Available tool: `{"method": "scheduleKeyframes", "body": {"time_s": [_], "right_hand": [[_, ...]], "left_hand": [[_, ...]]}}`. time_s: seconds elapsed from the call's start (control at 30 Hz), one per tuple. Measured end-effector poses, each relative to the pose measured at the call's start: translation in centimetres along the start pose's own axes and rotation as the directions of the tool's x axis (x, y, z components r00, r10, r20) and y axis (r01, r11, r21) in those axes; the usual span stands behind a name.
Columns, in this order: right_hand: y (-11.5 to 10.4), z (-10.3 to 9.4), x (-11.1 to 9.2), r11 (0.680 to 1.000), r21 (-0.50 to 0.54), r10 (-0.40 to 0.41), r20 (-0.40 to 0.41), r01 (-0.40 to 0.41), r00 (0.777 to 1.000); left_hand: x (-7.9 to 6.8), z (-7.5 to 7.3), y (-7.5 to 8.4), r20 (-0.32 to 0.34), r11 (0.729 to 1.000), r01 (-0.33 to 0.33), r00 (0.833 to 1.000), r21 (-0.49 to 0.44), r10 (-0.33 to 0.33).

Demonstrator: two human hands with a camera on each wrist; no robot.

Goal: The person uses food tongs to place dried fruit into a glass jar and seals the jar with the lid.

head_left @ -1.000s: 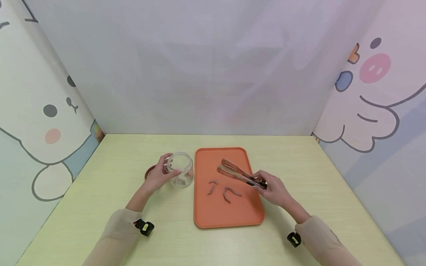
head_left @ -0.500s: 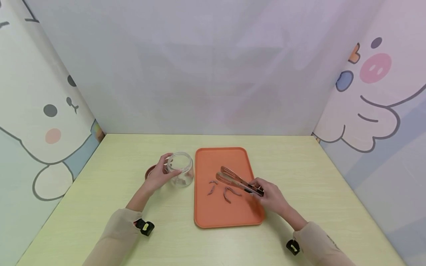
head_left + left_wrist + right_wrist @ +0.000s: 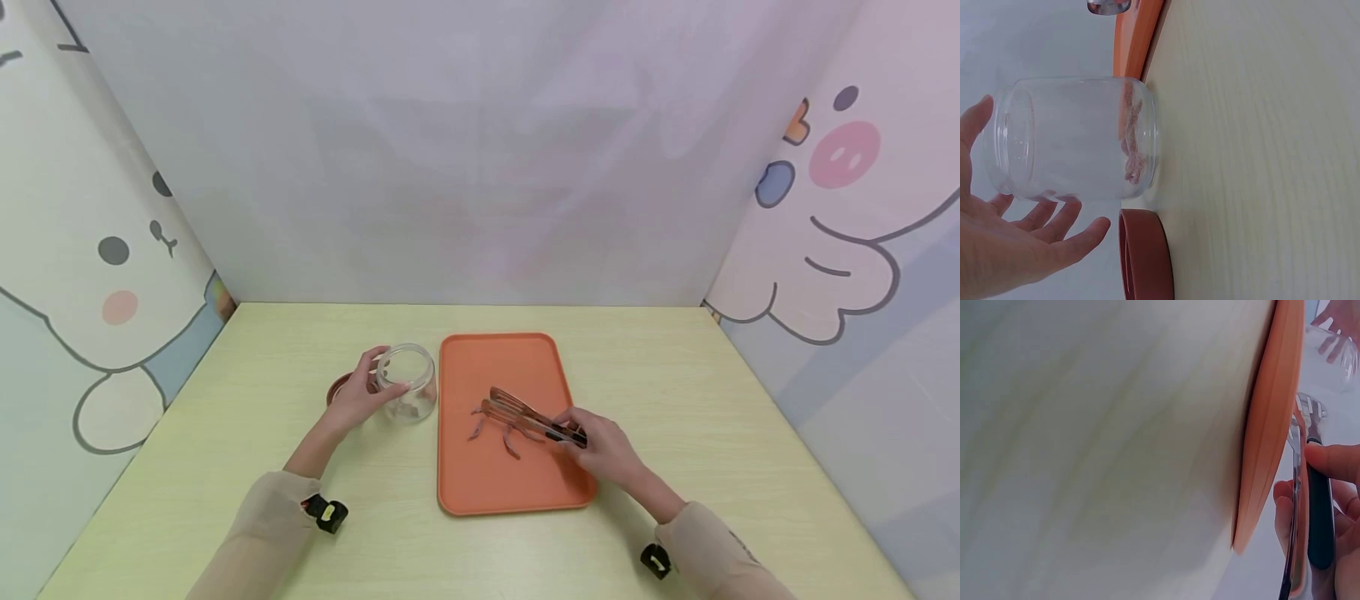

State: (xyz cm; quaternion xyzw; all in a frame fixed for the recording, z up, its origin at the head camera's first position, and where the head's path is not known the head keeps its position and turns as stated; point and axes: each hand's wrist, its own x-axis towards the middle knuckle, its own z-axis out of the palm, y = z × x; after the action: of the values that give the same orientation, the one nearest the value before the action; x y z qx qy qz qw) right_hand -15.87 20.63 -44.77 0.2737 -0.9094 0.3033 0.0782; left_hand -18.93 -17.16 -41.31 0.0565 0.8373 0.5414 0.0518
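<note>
My left hand holds a clear jar near its rim, thumb on one side and fingers on the other. The jar stands upright without a lid. Reddish-brown pieces lie at its bottom. My right hand grips metal tongs by their dark handles. The tong arms are spread a little, their tips over several thin brown strips on the orange tray. Part of the strips is hidden by the tongs, and I cannot tell whether the tips touch them.
Left of the jar, partly behind my left hand, lies a round red-brown lid. The tray is right beside the jar on a pale wooden table. A light curtain closes off the back, and printed cartoon panels stand at both sides.
My right hand has moved the tongs down and slightly left, from above the strips to right over them. The left hand and the jar have stayed in place.
</note>
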Motion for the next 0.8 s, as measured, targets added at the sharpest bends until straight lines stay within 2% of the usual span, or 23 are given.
{"method": "scheduleKeyframes", "body": {"time_s": [0.43, 0.8], "right_hand": [[-0.07, 0.49, 0.16, 0.999, -0.035, -0.04, 0.002, 0.04, 0.999], [-0.04, 0.57, 0.16, 0.998, -0.026, -0.055, 0.008, 0.055, 0.998]], "left_hand": [[0.02, 0.06, 0.03, -0.002, 1.0, 0.003, 1.0, -0.001, -0.003], [0.0, -0.01, 0.03, -0.002, 1.0, -0.003, 1.0, 0.006, 0.003]]}}
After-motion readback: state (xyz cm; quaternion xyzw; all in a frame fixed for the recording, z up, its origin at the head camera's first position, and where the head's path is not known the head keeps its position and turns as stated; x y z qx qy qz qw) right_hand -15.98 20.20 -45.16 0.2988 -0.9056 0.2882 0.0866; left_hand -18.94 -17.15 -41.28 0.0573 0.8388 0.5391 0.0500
